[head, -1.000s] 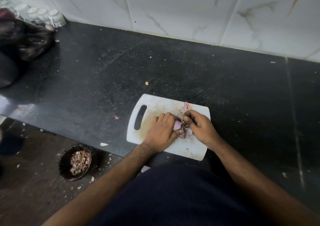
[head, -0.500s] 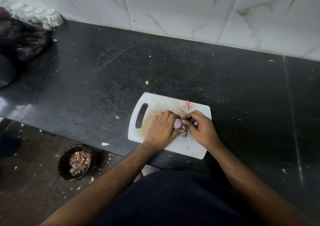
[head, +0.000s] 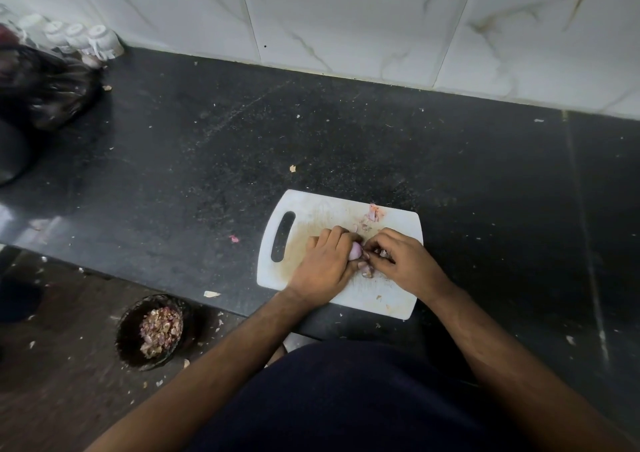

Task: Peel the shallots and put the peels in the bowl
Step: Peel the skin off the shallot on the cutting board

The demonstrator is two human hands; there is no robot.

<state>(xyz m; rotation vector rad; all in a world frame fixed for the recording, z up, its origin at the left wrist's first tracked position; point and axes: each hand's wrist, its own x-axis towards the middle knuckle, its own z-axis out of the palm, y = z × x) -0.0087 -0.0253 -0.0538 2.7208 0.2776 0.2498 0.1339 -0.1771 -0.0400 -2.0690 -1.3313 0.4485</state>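
A pale pink shallot [head: 355,251] is held over the white cutting board [head: 311,216] by my left hand [head: 323,268], fingers curled around it. My right hand [head: 403,263] pinches at the shallot's right end, where a bit of skin shows between the fingertips. Loose peels [head: 367,271] lie on the board just below the hands, and more scraps [head: 372,213] lie near its far edge. A dark bowl [head: 131,327] with a heap of peels [head: 160,330] stands on the floor at the lower left, well away from both hands.
The board lies near the front edge of a black countertop [head: 381,133]. A dark plastic bag [head: 45,88] and small white cups [head: 93,38] sit at the far left against the tiled wall. Stray peel bits dot the counter and floor.
Both hands stayed on the shallot over the board. The fingers shifted slightly and more of the shallot's peeled pink surface shows now. The view moved a little.
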